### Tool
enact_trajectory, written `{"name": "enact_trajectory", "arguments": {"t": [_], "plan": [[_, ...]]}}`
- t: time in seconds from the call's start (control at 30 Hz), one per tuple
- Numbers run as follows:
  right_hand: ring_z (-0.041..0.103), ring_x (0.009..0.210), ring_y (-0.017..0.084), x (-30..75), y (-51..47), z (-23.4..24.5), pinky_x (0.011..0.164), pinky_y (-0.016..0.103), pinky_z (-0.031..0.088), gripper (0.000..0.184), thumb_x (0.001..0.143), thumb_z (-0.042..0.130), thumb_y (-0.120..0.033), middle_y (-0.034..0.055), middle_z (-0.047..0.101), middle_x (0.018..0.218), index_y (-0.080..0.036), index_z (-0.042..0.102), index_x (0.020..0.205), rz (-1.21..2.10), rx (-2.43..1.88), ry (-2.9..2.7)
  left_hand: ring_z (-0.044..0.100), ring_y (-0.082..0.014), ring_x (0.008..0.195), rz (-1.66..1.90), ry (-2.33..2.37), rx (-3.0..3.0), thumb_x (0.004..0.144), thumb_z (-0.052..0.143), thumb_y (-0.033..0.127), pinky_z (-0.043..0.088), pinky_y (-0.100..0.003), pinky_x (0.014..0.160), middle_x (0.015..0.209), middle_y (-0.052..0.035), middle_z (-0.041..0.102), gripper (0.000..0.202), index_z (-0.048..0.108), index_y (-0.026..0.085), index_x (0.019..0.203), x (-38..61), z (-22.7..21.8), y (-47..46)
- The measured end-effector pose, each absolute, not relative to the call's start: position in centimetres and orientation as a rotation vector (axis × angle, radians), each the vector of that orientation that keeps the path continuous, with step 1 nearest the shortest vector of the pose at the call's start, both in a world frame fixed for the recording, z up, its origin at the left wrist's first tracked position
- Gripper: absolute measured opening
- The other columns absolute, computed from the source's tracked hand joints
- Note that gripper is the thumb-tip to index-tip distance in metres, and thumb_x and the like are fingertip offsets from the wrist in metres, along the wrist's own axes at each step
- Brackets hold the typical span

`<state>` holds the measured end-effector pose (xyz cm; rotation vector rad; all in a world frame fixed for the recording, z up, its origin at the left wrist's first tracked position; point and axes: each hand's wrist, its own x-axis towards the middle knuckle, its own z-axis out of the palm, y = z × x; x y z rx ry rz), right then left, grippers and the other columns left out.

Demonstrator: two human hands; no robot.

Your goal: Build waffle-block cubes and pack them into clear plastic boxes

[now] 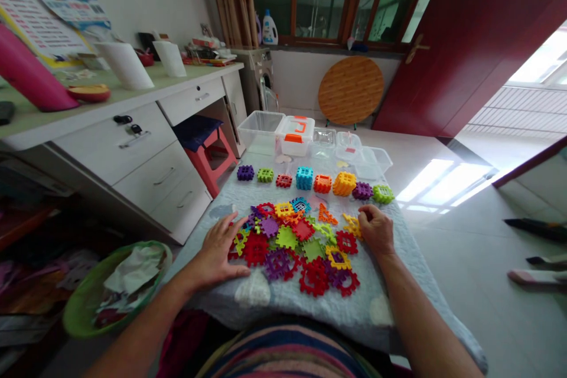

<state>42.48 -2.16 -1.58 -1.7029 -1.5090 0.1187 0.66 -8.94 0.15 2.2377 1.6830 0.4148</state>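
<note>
A loose pile of interlocking plastic building pieces, in red, purple, green, yellow and blue, lies on the cloth-covered table. My left hand [221, 251] rests at the pile's left edge, fingers spread, beside a red piece [256, 250] and a lime piece [240, 242]. At the right side of the pile my right hand [376, 229] is closed, its fingers at the edge of a yellow piece [352, 225]. Close by are an orange triangular piece [326, 214] and a red window piece [346, 243]. Behind the pile runs a row of stacks, including a blue stack [304, 178] and a yellow stack [344, 183].
Clear plastic bins [261, 130] and a white lidded box with orange clips [296, 137] stand at the table's far end. A pink stool [215, 159] and a desk [110, 142] are on the left. A green basket [73, 313] sits low at left.
</note>
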Motion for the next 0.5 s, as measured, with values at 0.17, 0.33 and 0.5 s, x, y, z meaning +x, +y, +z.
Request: {"name": "enact_trajectory", "arguments": {"t": [0.17,0.33,0.5], "plan": [[0.056,0.053,0.017,42.6,-2.1,-1.8,0.060,0.028,0.042,0.026,0.074,0.046,-0.033,0.0023,0.064,0.059,-0.019,0.068,0.072,0.105,-1.688,-1.520,0.047,-0.0334,0.130,0.594,1.687,2.233,0.069,0.072,0.054,0.037,-0.049,0.111,0.141,-0.0127,0.051,0.077,0.049,0.024,0.136,0.9,-0.3,-7.8],[0.056,0.053,0.016,42.6,-2.1,-1.8,0.061,0.028,0.043,0.025,0.074,0.047,-0.032,0.0022,0.063,0.059,-0.019,0.068,0.073,0.121,-1.699,-1.507,0.059,-0.0293,0.116,0.742,1.660,2.185,0.074,0.068,0.052,0.045,-0.044,0.104,0.124,-0.0092,0.063,0.056,0.059,0.024,0.121,1.5,0.2,-6.9],[0.056,0.053,0.017,42.6,-2.1,-1.7,0.061,0.027,0.043,0.025,0.073,0.048,-0.033,0.0020,0.063,0.058,-0.019,0.068,0.073,0.140,-1.696,-1.498,0.062,-0.0251,0.107,0.885,1.662,2.060,0.079,0.063,0.048,0.049,-0.040,0.098,0.115,-0.0061,0.066,0.041,0.061,0.024,0.112,3.2,1.0,-6.4]]}}
